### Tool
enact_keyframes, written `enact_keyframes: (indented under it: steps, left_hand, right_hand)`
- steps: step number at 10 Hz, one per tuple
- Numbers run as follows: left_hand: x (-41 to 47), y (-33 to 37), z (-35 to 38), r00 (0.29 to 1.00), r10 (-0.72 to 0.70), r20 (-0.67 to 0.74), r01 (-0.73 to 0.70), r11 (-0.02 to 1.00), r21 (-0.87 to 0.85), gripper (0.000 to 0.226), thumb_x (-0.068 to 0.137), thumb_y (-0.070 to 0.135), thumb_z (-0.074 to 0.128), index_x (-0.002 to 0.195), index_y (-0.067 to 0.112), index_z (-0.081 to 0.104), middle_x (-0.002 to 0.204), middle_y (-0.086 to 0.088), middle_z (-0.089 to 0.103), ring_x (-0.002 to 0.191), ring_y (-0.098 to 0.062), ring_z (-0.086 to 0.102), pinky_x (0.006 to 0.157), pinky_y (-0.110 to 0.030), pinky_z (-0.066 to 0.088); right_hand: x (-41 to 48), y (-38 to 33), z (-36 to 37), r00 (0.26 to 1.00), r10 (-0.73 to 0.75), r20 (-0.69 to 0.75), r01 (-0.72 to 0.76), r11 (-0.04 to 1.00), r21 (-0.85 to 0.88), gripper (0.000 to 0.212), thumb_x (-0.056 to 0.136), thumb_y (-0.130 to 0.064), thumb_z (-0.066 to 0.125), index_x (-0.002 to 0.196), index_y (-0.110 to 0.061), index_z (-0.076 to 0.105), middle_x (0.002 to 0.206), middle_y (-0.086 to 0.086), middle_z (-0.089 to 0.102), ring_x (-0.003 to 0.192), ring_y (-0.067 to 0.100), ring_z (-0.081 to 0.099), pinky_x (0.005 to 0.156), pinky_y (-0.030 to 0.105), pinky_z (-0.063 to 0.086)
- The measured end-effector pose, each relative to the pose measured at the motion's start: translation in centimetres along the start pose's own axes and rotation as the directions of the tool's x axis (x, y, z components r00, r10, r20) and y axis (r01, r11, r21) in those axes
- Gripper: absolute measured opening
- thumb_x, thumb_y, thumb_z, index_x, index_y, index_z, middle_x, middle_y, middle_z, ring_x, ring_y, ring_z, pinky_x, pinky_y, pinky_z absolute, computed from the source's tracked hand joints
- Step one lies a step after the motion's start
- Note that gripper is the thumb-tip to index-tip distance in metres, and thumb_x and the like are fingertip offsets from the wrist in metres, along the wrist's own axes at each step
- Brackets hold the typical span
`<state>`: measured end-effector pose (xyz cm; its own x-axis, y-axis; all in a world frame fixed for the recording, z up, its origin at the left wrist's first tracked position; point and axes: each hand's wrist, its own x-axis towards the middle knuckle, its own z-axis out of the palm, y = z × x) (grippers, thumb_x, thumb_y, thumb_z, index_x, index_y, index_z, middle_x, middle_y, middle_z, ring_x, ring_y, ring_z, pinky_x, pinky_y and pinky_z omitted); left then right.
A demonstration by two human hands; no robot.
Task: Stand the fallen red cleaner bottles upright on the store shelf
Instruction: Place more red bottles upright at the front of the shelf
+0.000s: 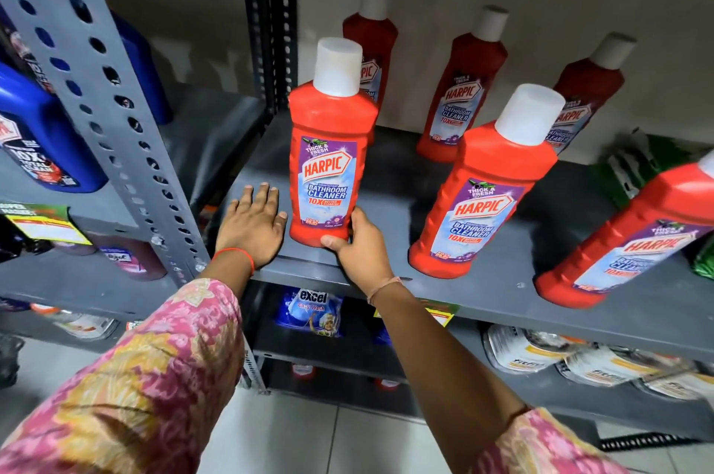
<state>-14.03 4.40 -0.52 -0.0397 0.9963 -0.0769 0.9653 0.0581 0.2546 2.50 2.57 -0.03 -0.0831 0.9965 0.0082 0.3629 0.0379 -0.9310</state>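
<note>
Right hand (pixel 357 245) clamped on front-left red bottle (pixel 328 160), left hand (pixel 253 224) flat, fingers spread, beside it, five bottles around

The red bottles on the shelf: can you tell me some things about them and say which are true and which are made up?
1. The right hand holds a red bottle at its base. True.
2. The left hand grips a cap. False: it lies flat on the shelf.
3. That bottle's cap is blue. False: it is white.
4. Six red bottles are in view. True.
5. A blue jug stands on the left. True.
</note>
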Motion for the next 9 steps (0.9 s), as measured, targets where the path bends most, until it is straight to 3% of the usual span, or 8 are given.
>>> enact_keyframes:
  steps: [5, 7, 9]
  left_hand:
    - [0.05, -0.06, 0.05, 1.0, -0.006, 0.001, 0.006, 1.0, 0.01, 0.054, 0.097, 0.031, 0.02, 0.146, 0.011, 0.008, 0.159, -0.007, 0.003, 0.147, -0.025, -0.001, 0.12, -0.04, 0.004]
    - [0.1, 0.01, -0.01, 1.0, -0.008, 0.007, 0.008, 1.0, 0.023, 0.054, 0.097, 0.03, 0.019, 0.146, 0.011, 0.007, 0.159, -0.007, 0.002, 0.147, -0.025, -0.002, 0.12, -0.04, 0.004]
    - [0.14, -0.06, 0.0, 1.0, -0.014, 0.0, 0.014, 1.0, 0.015, 0.055, 0.097, 0.029, 0.02, 0.146, 0.011, 0.007, 0.159, -0.007, 0.002, 0.147, -0.025, -0.002, 0.12, -0.04, 0.004]
  right_hand:
    - [-0.34, -0.14, -0.06, 1.0, 0.02, 0.021, -0.02, 1.0, 0.005, 0.047, 0.077, -0.008, 0.068, 0.119, -0.007, 0.047, 0.124, 0.014, 0.059, 0.11, 0.025, 0.056, 0.097, 0.036, 0.047]
    - [-0.7, -0.26, -0.1, 1.0, 0.02, 0.02, -0.02, 1.0, 0.001, 0.047, 0.078, -0.008, 0.067, 0.121, -0.008, 0.046, 0.125, 0.013, 0.058, 0.111, 0.024, 0.056, 0.092, 0.028, 0.044]
    - [-0.87, -0.4, -0.07, 1.0, 0.012, 0.017, -0.012, 1.0, -0.019, 0.048, 0.079, -0.01, 0.067, 0.121, -0.008, 0.045, 0.126, 0.013, 0.057, 0.112, 0.026, 0.055, 0.095, 0.032, 0.045]
